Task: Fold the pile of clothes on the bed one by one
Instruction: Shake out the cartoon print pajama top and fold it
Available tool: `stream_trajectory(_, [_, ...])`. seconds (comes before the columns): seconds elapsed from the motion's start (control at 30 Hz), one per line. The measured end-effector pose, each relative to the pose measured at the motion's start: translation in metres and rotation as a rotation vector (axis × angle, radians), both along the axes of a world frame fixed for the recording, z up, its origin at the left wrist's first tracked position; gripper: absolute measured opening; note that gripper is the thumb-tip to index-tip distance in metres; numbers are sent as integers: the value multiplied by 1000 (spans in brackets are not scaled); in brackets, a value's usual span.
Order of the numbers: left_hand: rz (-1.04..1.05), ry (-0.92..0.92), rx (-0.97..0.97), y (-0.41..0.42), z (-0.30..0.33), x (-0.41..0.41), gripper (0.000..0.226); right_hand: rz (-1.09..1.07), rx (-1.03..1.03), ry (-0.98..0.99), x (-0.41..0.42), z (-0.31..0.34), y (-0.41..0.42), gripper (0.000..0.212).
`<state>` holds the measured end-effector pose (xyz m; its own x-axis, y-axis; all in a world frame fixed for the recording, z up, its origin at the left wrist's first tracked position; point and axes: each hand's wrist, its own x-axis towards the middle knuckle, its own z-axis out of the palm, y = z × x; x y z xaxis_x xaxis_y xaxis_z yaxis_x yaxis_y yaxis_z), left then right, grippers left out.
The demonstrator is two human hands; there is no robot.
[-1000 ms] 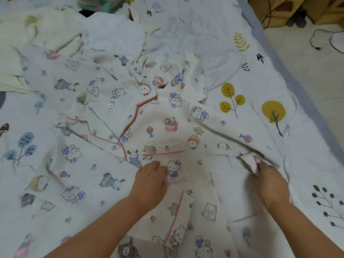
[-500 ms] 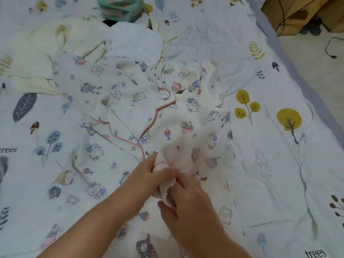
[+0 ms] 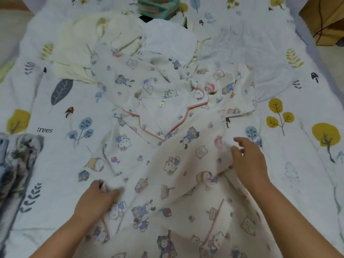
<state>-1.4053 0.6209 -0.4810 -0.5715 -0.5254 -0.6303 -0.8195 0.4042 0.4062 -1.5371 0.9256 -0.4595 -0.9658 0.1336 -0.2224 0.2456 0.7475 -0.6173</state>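
Observation:
A white pyjama shirt [image 3: 167, 149] with cartoon prints and pink piping lies spread face up on the bed, collar toward the far side. Its right side is folded across the front. My left hand [image 3: 96, 198] grips a bunched edge of that folded cloth at the lower left. My right hand [image 3: 247, 161] hovers over the shirt's right fold, fingers loosely curled, thumb touching the cloth; I cannot tell whether it pinches it. Behind the collar lie more clothes: a cream garment [image 3: 89, 47] and a white one [image 3: 169, 38].
The bedsheet [image 3: 297, 164] is white with printed trees and leaves. A folded teal stack [image 3: 158, 6] sits at the far edge. A brown cardboard box [image 3: 327, 21] stands on the floor at the top right. A grey patterned cloth [image 3: 16, 164] lies at the left.
My hands, together at the shirt's middle half a second ago, have moved apart. The shirt's right side now lies folded across the front, and the view has tilted up the bed.

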Motion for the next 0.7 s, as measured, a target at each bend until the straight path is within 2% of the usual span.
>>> stream_trajectory(0.13, [-66, 88, -110, -4, -12, 5, 17, -58, -2, -93, -46, -21, -16, 51])
stream_trajectory(0.23, [-14, 143, 0, -10, -14, 10, 18, -62, -16, -220, -59, -36, -30, 72])
stream_trajectory(0.27, [20, 152, 59, -13, -14, 12, 18, -4, 34, -254, -59, -42, -34, 71])
stream_trajectory(0.33, [78, 179, 172, -17, -15, 13, 19, 90, 154, -208, -62, -45, -30, 47])
stream_trajectory(0.4, [91, 216, 205, -24, -19, 16, 20, 70, 197, -74, -72, -48, -26, 29])
stream_trajectory(0.43, [59, 230, 196, -21, -19, 13, 19, 24, 192, -24, -78, -43, -16, 29])
stream_trajectory(0.5, [-28, 244, 67, -17, -24, 9, 14, -64, 153, -36, -88, -40, -3, 42])
stream_trajectory(0.57, [-150, 216, -261, -11, -24, 4, 8, -121, 172, -121, -88, -42, -2, 60])
stream_trajectory(0.6, [-221, 256, -422, -8, -26, 2, 18, -134, 220, -96, -83, -42, -7, 66])
stream_trajectory(0.63, [-301, 312, -533, -4, -28, 2, 28, -125, 269, -7, -74, -41, -12, 70])
stream_trajectory(0.7, [-447, 385, -629, 6, -34, 4, 48, -29, 338, 226, -46, -42, -27, 73])
